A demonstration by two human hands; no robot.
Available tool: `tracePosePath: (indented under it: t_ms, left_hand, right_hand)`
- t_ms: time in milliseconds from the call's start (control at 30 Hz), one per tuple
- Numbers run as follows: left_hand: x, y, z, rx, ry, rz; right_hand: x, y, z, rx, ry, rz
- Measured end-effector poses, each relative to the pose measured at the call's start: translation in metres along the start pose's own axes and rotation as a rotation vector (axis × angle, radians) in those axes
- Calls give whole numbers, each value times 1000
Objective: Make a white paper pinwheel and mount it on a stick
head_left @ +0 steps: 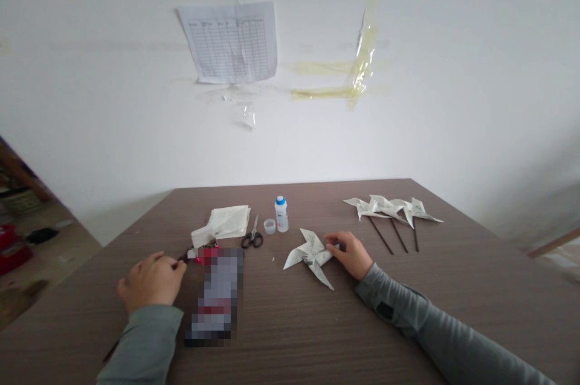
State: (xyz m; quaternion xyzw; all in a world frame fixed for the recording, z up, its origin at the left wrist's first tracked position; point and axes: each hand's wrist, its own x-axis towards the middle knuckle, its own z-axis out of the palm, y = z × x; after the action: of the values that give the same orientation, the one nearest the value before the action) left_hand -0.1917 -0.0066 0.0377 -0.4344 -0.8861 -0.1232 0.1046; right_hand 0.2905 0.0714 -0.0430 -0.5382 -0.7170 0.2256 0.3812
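My left hand (151,279) is closed over a thin dark stick, whose dark tip (183,257) shows beyond the fingers and whose other end comes out by the sleeve. Just right of it lie a small red-and-white packet (206,254) and a long blurred-out item (217,297). With finger and thumb, my right hand (351,253) pinches the right blade of a paper pinwheel (311,257) lying on the table. That pinwheel is folded from printed white paper and shows no stick.
Behind stand a white bottle with a blue cap (281,216) and a small clear cup (269,226). Black-handled scissors (252,239) lie near a stack of white paper (230,222). Several paper pinwheels on dark sticks (392,210) lie at the table's right. A white wall (290,149) bounds the back.
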Motion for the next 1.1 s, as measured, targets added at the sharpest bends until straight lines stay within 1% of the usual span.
tracePosePath:
  t_ms: [67,100,167,333,400,500,567,667,833,967,1100]
  left_hand:
    - [3,0,1,12,0,-54]
    - [4,1,2,10,4,-59]
    - [6,1,1,-6,24,-56]
    - [5,1,-3,-120,136,-31]
    - [5,3,-2,-193,158,34]
    - [2,14,5,-315,158,195]
    - [-3,29,10,-387,156,280]
    - [-18,60,15,-460,121,377]
    - [-57,115,15,-487,-53,535]
    - [-89,149,13,-509,-140,600]
    - [-109,170,14,-535,-205,642]
  right_hand:
    - [0,1,0,0,5,-6]
    - [0,2,0,0,9,-10]
    - [0,3,0,-2,14,-16]
    - [0,8,2,-6,21,-45]
    - [0,11,4,-10,26,-72]
    - [1,16,6,-25,44,-127]
    - [1,18,7,-44,77,-172]
    - [2,17,8,-62,133,-252]
    - [3,8,12,-42,155,-367]
    - [4,1,15,-13,112,-399]
    - [5,-7,16,23,58,-358]
